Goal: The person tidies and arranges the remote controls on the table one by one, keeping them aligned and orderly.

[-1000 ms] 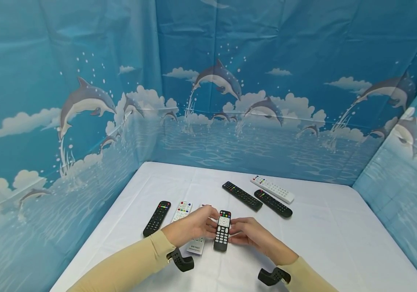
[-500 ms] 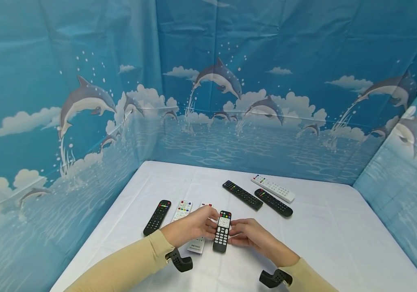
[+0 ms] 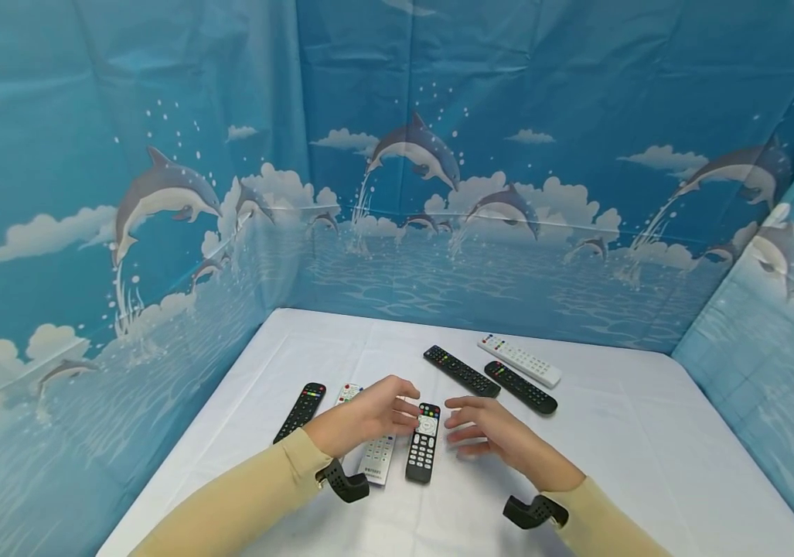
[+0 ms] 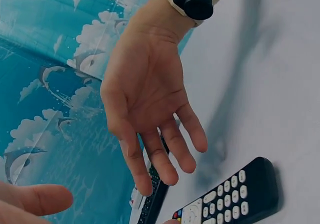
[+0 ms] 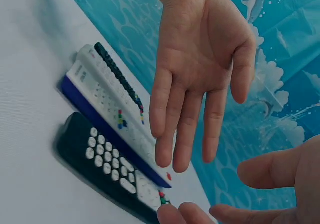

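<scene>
A black remote control (image 3: 422,449) with white buttons lies on the white table between my hands, its coloured keys at the far end. My left hand (image 3: 379,410) hovers with relaxed fingers over a white remote (image 3: 377,460), partly hiding it; its fingertips overlap the black remote's left edge in the head view. To the right, my right hand (image 3: 494,429) holds nothing, fingers spread and apart from the remote. The left wrist view shows the right palm (image 4: 147,83) facing inward; the right wrist view shows the left palm (image 5: 200,48), fingers extended.
At left lie another white remote (image 3: 349,392) and a black remote (image 3: 302,410), both partly covered by the left arm. Farther back are two black remotes, one left (image 3: 461,371) and one right (image 3: 520,387), and a white remote (image 3: 519,360). Dolphin-print curtains (image 3: 397,255) border the table.
Both hands have released the black remote with white buttons. The left hand has risen slightly and the right hand has drawn away to the right; the remote stays on the table.
</scene>
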Demonstrator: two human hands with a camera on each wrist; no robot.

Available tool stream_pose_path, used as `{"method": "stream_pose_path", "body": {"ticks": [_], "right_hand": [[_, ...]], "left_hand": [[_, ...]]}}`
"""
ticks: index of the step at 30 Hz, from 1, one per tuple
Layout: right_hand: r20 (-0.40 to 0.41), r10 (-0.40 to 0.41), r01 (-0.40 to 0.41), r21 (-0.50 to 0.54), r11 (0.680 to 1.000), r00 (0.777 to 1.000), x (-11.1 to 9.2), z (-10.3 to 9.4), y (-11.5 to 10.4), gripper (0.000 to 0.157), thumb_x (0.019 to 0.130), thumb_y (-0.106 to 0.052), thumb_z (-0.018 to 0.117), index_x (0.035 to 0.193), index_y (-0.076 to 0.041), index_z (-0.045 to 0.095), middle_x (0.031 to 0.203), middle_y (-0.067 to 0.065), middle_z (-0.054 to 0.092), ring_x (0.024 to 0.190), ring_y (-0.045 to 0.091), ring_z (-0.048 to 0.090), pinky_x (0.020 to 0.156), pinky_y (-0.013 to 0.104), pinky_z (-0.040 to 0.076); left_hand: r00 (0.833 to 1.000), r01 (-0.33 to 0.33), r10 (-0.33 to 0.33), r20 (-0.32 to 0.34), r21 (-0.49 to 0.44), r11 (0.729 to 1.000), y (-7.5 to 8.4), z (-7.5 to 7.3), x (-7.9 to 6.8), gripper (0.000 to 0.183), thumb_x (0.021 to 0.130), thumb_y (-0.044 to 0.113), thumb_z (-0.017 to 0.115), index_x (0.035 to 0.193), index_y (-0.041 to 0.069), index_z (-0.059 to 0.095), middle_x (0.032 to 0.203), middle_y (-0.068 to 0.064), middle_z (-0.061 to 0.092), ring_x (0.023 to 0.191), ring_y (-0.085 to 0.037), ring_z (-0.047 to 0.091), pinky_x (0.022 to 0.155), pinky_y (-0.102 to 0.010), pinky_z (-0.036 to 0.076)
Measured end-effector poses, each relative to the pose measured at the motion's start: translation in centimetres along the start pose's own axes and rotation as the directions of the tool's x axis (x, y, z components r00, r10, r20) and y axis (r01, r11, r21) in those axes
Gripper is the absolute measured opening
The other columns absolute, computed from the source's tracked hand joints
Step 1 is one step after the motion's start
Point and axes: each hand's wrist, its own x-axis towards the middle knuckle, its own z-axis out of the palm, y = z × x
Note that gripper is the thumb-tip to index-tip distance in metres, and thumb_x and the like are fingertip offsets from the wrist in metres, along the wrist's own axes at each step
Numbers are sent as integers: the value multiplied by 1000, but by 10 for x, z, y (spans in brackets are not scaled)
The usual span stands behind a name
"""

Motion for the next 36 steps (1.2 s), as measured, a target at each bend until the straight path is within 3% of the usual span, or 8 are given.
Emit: {"method": "stream_pose_path", "body": {"ticks": [9,16,26,30,36], "right_hand": [[5,-76,77,-51,996,997,6,-27,-38,45,102,-17,54,144,-2,51,127,22,60,115,37,62,92,48,54],[-9,-65,64,-82,995,998,22,-45,-64,45,104,-21,52,146,-6,49,134,22,54,127,40,53,104,54,43],[1,-52,52,-100,994,999,61,-74,-63,54,106,-34,49,154,-9,40,147,20,48,138,39,43,113,58,31],[17,-38,39,-83,996,999,76,-79,-59,56,107,-38,46,155,-11,37,151,20,43,141,38,38,115,57,28],[-14,-5,4,-85,996,1000,99,-81,-52,58,108,-39,41,158,-11,31,156,22,37,143,40,35,116,57,26]], "left_hand": [[998,-60,61,0,-167,984,17,17,20,53,100,16,47,147,-8,38,145,-39,39,135,-53,39,115,-57,28],[996,-87,74,-56,-284,955,29,32,42,60,101,21,46,151,-8,32,149,-40,31,138,-54,33,116,-58,25],[996,-64,29,-82,-477,877,26,46,83,69,103,28,43,155,-9,17,153,-42,17,142,-57,20,118,-58,20],[991,-64,-8,-132,-530,846,26,52,97,71,103,27,42,155,-11,13,153,-44,13,144,-58,14,118,-59,16],[983,-79,-44,-179,-625,776,25,60,115,75,101,27,39,153,-16,5,155,-44,2,145,-57,-1,119,-61,5]]}}
